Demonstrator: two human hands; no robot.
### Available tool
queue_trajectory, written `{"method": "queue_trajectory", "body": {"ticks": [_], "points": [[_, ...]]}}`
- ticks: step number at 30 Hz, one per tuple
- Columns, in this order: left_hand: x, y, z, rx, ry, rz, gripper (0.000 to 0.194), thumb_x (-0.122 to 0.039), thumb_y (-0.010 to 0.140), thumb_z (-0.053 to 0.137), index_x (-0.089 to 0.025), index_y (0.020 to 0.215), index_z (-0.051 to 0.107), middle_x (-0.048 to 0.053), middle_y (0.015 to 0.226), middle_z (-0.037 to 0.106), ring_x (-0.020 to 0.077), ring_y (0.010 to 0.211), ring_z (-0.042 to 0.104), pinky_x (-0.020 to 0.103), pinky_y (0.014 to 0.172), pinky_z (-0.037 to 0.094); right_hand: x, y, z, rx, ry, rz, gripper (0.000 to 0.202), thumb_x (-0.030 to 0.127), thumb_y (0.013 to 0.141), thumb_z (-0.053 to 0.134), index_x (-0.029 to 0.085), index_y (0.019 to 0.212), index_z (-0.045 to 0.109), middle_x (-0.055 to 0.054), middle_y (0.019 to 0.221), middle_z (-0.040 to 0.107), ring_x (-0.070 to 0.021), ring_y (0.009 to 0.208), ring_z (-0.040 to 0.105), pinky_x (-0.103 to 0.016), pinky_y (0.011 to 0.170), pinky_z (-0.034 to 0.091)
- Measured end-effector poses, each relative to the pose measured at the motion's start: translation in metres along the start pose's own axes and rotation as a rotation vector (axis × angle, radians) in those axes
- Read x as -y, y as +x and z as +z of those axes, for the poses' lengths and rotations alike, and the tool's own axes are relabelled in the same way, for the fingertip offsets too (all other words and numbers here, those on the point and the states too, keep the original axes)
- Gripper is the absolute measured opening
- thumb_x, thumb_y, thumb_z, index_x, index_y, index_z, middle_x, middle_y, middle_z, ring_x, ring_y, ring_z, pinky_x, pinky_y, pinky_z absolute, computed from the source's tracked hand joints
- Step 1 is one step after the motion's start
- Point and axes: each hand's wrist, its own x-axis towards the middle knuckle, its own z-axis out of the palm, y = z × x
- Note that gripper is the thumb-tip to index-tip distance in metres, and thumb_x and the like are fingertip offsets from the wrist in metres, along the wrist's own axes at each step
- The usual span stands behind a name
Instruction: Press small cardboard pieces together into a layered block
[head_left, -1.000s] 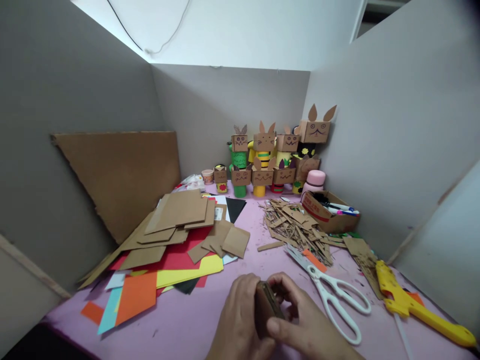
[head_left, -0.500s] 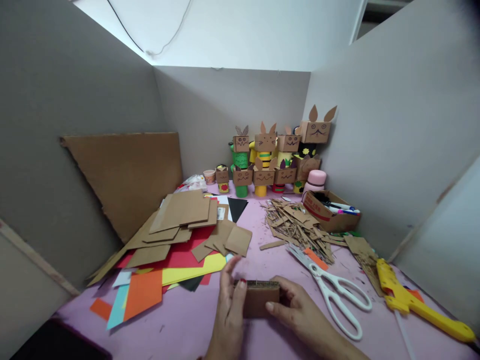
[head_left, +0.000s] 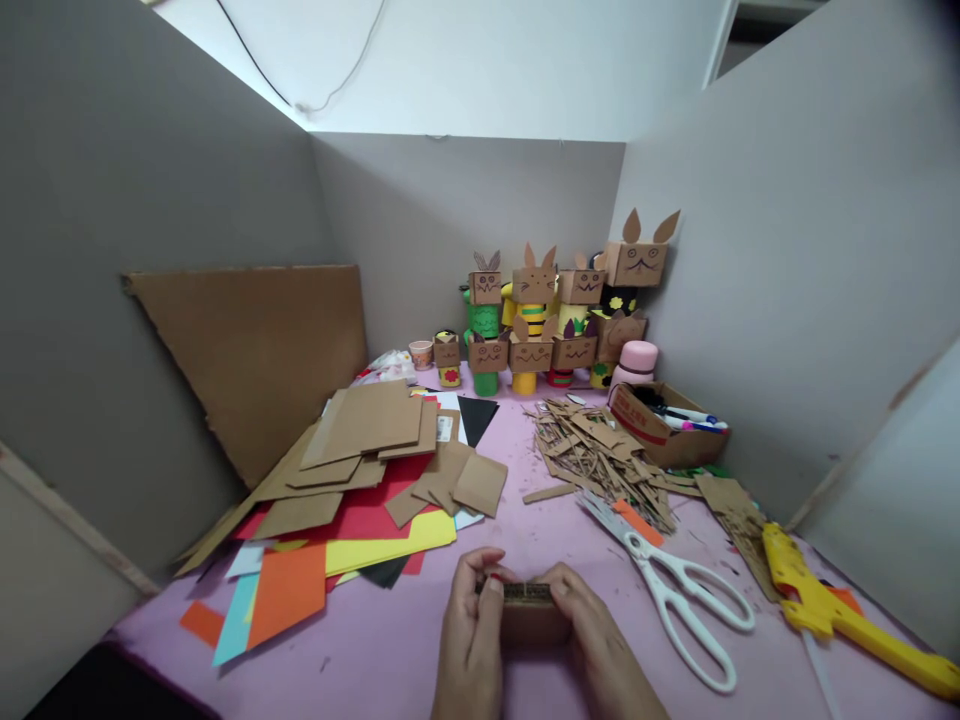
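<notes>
A small brown cardboard box piece (head_left: 529, 612) sits upright between both my hands above the pink tabletop (head_left: 390, 650) at the bottom centre. My left hand (head_left: 471, 630) grips its left end, thumb and fingers on the top edge. My right hand (head_left: 600, 640) clasps its right end. White-handled scissors (head_left: 675, 590) lie just right of my hands.
A yellow glue gun (head_left: 832, 615) lies at the right edge. Cardboard scraps (head_left: 600, 455) are heaped in the middle, with coloured paper and cardboard sheets (head_left: 352, 490) on the left. Cardboard animal figures (head_left: 555, 320) and a box of markers (head_left: 667, 420) stand at the back.
The cardboard piece has been turned from on edge to flat-faced, then drawn closer between both hands. My left hand's spread fingers have closed onto it.
</notes>
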Motion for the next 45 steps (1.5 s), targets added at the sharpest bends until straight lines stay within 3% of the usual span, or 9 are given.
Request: {"method": "queue_trajectory", "body": {"ticks": [6,13,19,22,25,29,34,39,45], "points": [[-0.002,-0.003,0.003,-0.112,-0.056,-0.024,0.024,-0.039,0.089,0.044,-0.022,0.102,0.054,0.004,0.105,0.062,0.0182,0.092,0.060,0.028,0.083,0.046,-0.004,0.001,0.010,-0.049,0.067,-0.022,0.037,0.052,0.088,0.043,0.022,0.077,0.062,-0.001,0.075,0.060,-0.0209,0.077,0.053,-0.028,0.072,0.042],[-0.006,-0.017,0.004,-0.003,0.022,0.042,0.028,-0.040,0.086,0.045,-0.022,0.074,0.062,0.002,0.075,0.067,0.0206,0.078,0.061,0.028,0.076,0.046,-0.004,-0.011,0.011,-0.143,0.060,-0.036,0.036,0.050,0.088,0.039,0.024,0.073,0.059,-0.003,0.079,0.061,-0.0223,0.081,0.056,-0.027,0.070,0.044],[-0.004,-0.012,0.006,-0.128,0.012,0.076,0.019,-0.035,0.084,0.047,-0.022,0.087,0.060,0.003,0.093,0.066,0.0205,0.094,0.059,0.028,0.084,0.043,-0.004,-0.008,0.013,-0.209,-0.033,0.003,0.030,0.041,0.086,0.042,0.023,0.074,0.061,0.000,0.075,0.062,-0.0189,0.075,0.054,-0.024,0.067,0.040],[-0.003,-0.012,0.006,-0.031,0.001,0.068,0.015,-0.036,0.077,0.055,-0.021,0.079,0.058,0.002,0.080,0.063,0.0192,0.080,0.059,0.027,0.075,0.045,-0.006,-0.006,0.013,-0.199,0.024,0.016,0.029,0.043,0.086,0.044,0.023,0.072,0.059,0.001,0.070,0.060,-0.0180,0.071,0.053,-0.023,0.064,0.040],[-0.005,-0.013,0.007,0.029,0.035,0.067,0.015,-0.024,0.064,0.063,-0.021,0.076,0.055,-0.002,0.069,0.059,0.0160,0.065,0.057,0.025,0.063,0.044,-0.009,-0.006,0.012,-0.180,0.095,0.035,0.029,0.046,0.085,0.046,0.023,0.071,0.056,0.003,0.066,0.054,-0.0167,0.066,0.049,-0.023,0.062,0.040],[-0.008,-0.012,0.012,-0.038,0.138,0.068,0.016,-0.011,0.053,0.056,-0.021,0.065,0.051,-0.004,0.062,0.056,0.0144,0.059,0.055,0.024,0.058,0.043,-0.012,-0.005,0.013,-0.172,0.110,0.044,0.034,0.052,0.084,0.047,0.022,0.069,0.054,0.003,0.065,0.052,-0.0161,0.065,0.048,-0.023,0.061,0.040],[-0.013,-0.009,0.015,-0.093,0.152,0.042,0.014,-0.011,0.051,0.053,-0.021,0.061,0.050,-0.004,0.060,0.056,0.0138,0.057,0.056,0.023,0.057,0.044,-0.007,-0.003,0.005,-0.128,0.050,0.023,0.030,0.047,0.086,0.047,0.022,0.073,0.056,0.002,0.069,0.056,-0.0170,0.069,0.054,-0.023,0.064,0.043],[-0.014,-0.009,0.018,-0.103,0.129,0.007,0.015,-0.013,0.053,0.057,-0.021,0.061,0.048,-0.006,0.057,0.054,0.0119,0.053,0.054,0.021,0.053,0.043,0.006,-0.003,-0.012,-0.057,-0.303,-0.177,0.017,0.038,0.085,0.055,0.025,0.089,0.065,-0.005,0.098,0.063,-0.0229,0.100,0.056,-0.031,0.087,0.043],[-0.010,-0.012,0.019,-0.095,0.109,0.020,0.018,-0.020,0.057,0.062,-0.021,0.062,0.046,-0.007,0.057,0.052,0.0107,0.053,0.051,0.021,0.053,0.042,0.015,-0.004,-0.009,0.015,-0.485,-0.416,0.012,0.024,0.085,0.057,0.027,0.089,0.069,-0.004,0.088,0.065,-0.0207,0.087,0.060,-0.033,0.078,0.047]]}}
